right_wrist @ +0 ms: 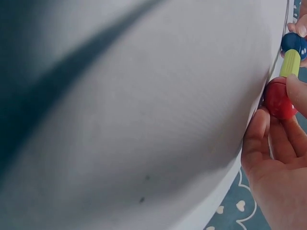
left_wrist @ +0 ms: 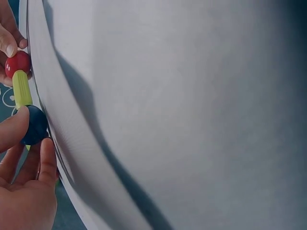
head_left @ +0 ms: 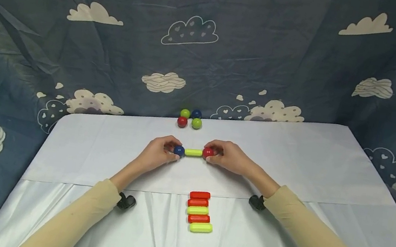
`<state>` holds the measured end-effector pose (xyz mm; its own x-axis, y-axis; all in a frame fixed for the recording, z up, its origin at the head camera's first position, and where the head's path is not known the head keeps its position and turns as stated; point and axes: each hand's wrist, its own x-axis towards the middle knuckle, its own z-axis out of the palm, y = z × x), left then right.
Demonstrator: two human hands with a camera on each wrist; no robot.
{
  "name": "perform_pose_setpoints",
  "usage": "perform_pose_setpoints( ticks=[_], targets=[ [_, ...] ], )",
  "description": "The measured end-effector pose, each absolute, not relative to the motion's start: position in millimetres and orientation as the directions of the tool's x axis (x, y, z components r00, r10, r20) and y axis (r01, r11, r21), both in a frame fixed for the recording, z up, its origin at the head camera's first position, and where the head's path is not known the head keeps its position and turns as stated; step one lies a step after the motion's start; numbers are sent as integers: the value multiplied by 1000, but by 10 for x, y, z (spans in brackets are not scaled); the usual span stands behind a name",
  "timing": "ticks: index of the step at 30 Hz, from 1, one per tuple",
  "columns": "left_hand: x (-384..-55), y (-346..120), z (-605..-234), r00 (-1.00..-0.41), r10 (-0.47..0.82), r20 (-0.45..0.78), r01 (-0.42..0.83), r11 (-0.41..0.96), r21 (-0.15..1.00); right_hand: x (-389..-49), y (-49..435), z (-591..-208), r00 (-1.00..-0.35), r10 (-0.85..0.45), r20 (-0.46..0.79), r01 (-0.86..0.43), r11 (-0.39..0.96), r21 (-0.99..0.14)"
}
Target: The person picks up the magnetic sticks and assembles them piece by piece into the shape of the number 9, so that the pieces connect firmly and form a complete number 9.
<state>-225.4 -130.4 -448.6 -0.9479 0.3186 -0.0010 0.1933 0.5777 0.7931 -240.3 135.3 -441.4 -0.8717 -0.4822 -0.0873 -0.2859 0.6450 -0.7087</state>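
Observation:
Between the two hands a yellow-green rod (head_left: 193,152) lies level, joined to a blue ball (head_left: 179,150) at its left end and a red ball (head_left: 207,153) at its right end. My left hand (head_left: 157,151) pinches the blue ball between thumb and fingers; in the left wrist view the thumb lies over the blue ball (left_wrist: 36,125). With thumb and fingers my right hand (head_left: 230,158) grips the red ball, and the right wrist view shows fingers around the red ball (right_wrist: 279,98). Both forearms reach in from the front.
Behind the hands sit a red ball (head_left: 182,122), a dark blue ball (head_left: 196,114) and two green balls (head_left: 196,123), close together. Nearer the front, red and yellow-green rods (head_left: 198,218) lie in a column on the white cloth (head_left: 260,245). A cloud-patterned curtain (head_left: 123,55) hangs behind the table.

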Motion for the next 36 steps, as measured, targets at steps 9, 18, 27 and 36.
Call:
perform_pose_setpoints(
  ticks=[9,18,27,36],
  targets=[
    [-2263,-1324,-4483,-943,333,8,199,543,816,-2401,1360,-4409,-870,-485,-90,-282,638,-716],
    [-2299,-1327,-4502,-939,344,8,199,524,828,-2404,1367,-4417,-872,-479,-97,-274,644,-715],
    [-2253,-1292,-4423,-950,312,-30,166,581,797,-2419,1376,-4427,-871,-483,-91,-286,648,-706],
    [-1800,-1074,-4235,-894,443,68,343,578,740,-2428,1361,-4436,-870,-486,-85,-293,648,-703]
  ],
)
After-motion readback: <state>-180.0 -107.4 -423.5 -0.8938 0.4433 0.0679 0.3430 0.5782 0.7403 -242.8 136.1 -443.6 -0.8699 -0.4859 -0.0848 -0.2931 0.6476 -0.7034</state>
